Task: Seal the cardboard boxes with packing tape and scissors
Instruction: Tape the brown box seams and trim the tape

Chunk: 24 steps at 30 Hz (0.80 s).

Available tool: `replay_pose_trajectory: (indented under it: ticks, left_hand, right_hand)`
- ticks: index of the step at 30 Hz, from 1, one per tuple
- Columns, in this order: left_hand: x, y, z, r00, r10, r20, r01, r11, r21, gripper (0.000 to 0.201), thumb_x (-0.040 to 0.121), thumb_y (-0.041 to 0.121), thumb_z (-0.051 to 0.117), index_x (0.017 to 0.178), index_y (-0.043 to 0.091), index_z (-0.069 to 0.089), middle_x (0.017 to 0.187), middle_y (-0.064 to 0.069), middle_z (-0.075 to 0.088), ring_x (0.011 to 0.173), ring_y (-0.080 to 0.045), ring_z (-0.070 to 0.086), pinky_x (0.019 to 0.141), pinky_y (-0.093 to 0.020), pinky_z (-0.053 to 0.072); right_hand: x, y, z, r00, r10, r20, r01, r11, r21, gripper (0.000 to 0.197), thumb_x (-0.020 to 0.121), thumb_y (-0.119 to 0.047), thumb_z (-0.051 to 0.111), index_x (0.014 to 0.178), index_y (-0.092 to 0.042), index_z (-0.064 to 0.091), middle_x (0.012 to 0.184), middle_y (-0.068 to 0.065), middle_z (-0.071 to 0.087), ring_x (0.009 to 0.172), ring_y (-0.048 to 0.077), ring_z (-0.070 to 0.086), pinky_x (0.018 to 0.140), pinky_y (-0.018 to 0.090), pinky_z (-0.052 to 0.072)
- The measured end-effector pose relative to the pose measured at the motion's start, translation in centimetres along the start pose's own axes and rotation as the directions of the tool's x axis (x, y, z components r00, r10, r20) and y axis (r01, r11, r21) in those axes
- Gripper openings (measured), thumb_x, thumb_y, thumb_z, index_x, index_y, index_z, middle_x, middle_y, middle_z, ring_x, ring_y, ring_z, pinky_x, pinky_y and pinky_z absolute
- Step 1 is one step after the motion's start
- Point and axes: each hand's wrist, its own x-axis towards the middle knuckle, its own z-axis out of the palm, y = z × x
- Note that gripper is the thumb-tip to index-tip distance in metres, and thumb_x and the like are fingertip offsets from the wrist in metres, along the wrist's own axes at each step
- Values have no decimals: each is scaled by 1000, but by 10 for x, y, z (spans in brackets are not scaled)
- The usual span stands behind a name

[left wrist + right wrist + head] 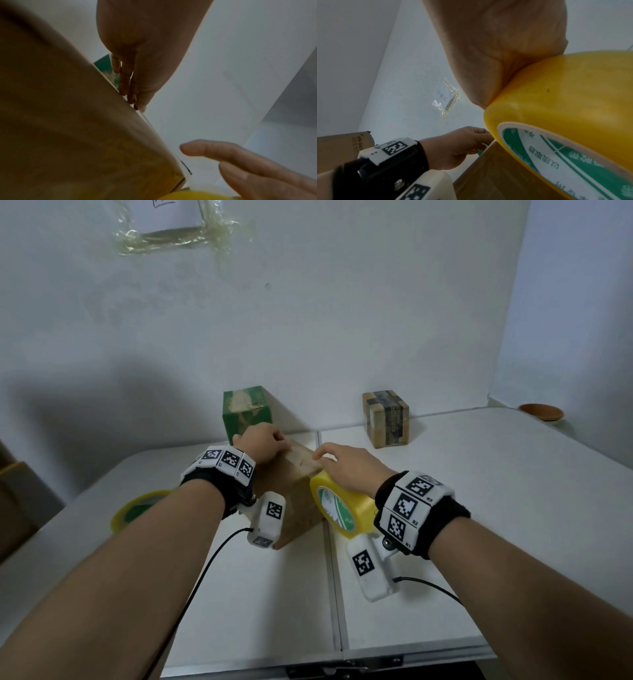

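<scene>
Box (298,501) of matte brown cardboard sits mid-table (479,491), turned at an angle. Left hand (262,445) presses its far top edge, fingers (127,81) together with tips down. Right hand (349,469) lies across the nearer top, fingers loosely stretched, heel of the palm on a glossy yellow roll (342,508) standing on edge against the box's right side. Second roll (137,506) lies flat at left.

Three boxes are in view: one plain brown cardboard box (298,501), one green printed box (245,409) and one small brown tape-wrapped box (387,419), plus two tape rolls, a thick yellow roll (342,508) and a thinner yellow roll (137,508), and one shallow brown bowl (541,411).
</scene>
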Motion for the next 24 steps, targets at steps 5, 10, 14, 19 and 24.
replay_pose_trajectory:
  ticks: [5, 10, 14, 19, 24]
  left_hand:
    - [-1, 0, 0, 1000, 5, 4, -5, 1000, 22, 15, 89, 44, 60, 89, 29, 61, 103, 4, 64, 103, -20, 56, 100, -46, 37]
    - [-1, -6, 3, 998, 40, 48, -41, 999, 20, 24, 88, 49, 59, 100, 30, 51, 112, -1, 51, 107, -26, 55, 99, -48, 42]
    - [-3, -14, -4, 999, -12, 46, 13, 1000, -13, 41, 93, 40, 57, 124, 18, 43, 128, -11, 43, 112, -31, 51, 97, -39, 40]
    - [-17, -10, -20, 995, 87, 40, -87, 996, 7, 26, 99, 23, 45, 122, 20, 57, 127, -8, 59, 111, -25, 56, 95, -32, 42]
    - [-49, 8, -4, 928, 239, 284, -289, 946, 149, 45, 105, 40, 24, 149, 35, 30, 154, 1, 34, 139, -23, 34, 116, -39, 23]
  right_hand:
    - [1, 1, 4, 1000, -16, -16, 15, 997, -70, 37, 100, -28, 36, 121, -41, 63, 136, -1, 59, 119, 26, 55, 101, 40, 45]
    - [0, 1, 8, 999, -13, -40, 10, 997, -72, 37, 99, -27, 36, 116, -42, 65, 130, -1, 62, 114, 26, 58, 97, 41, 48]
    - [-1, 2, 11, 998, -5, -62, 2, 999, -53, 39, 99, -27, 36, 122, -42, 63, 133, -2, 61, 115, 25, 58, 96, 38, 48]
    - [-1, 2, 13, 997, -8, -73, 5, 999, -38, 38, 98, -27, 37, 120, -42, 64, 131, -3, 62, 111, 25, 59, 93, 36, 49]
    - [0, 3, 17, 997, 15, -80, -18, 999, -40, 37, 98, -29, 37, 122, -41, 63, 130, 3, 62, 111, 28, 59, 93, 39, 49]
